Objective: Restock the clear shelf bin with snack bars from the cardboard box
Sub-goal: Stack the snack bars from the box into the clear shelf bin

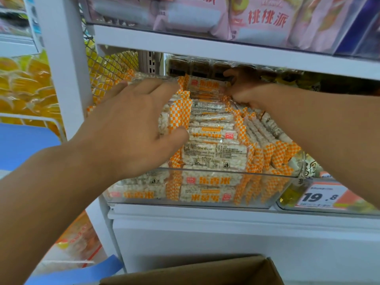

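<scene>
Squaring the heaped snack bars [207,128] inside the clear bin [185,199] — left hand [131,122] flat, fingers straight, right hand [246,93] pinching wrappers at the back.

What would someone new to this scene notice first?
First, the heap of orange-and-white checkered snack bars piled above the rim of the clear plastic shelf bin at centre. The left hand lies spread on the heap while the right hand grips bars at the back. A brown cardboard box sits at the bottom edge.
</scene>
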